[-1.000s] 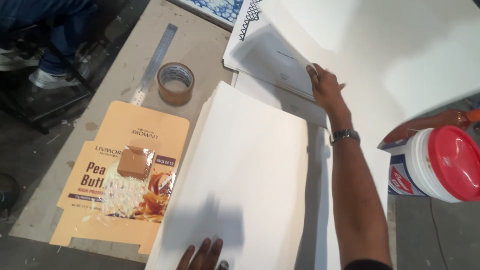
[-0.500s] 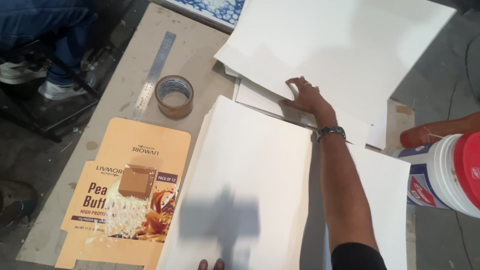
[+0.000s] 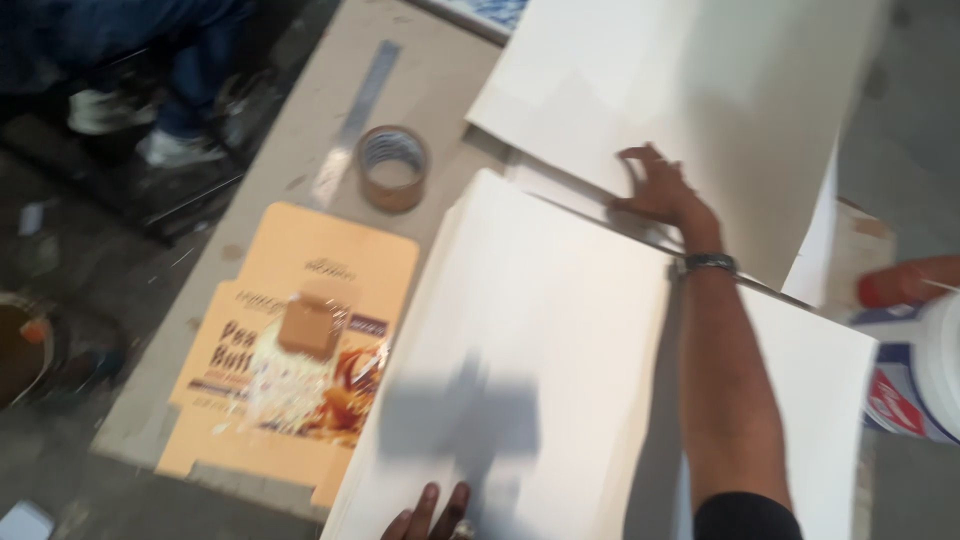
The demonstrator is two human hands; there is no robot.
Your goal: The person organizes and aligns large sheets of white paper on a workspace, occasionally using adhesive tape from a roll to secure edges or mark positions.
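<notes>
The right hand [image 3: 662, 192] reached out over the bench [image 3: 300, 200] and lay palm down on the far edge of a stack of white sheets [image 3: 540, 350], where that stack met a larger white sheet [image 3: 700, 90] lying beyond it. Its fingers [image 3: 635, 160] were spread and slightly curled, pressing on paper rather than closed around anything; whether the tips hooked under an edge could not be told. A dark wristband [image 3: 708, 263] sat on that arm.

The left hand [image 3: 430, 515] showed only at the bottom edge of the view, a few fingertips resting flat on the near end of the same stack, with a ring on one of them. How far that hand was open could not be told, since most of it was cut off.

The stack ran between the two hands, tilted across the bench. To its left lay a flattened orange carton [image 3: 290, 350], partly tucked under the sheets, with a small brown square [image 3: 308, 326] on it. Beyond the carton sat a roll of brown tape [image 3: 392, 167], and past that a metal ruler [image 3: 358, 118]. At the right edge stood a white tub [image 3: 915, 370] with a red lid. Another person's legs and shoes [image 3: 170, 110] were on the floor at top left.
</notes>
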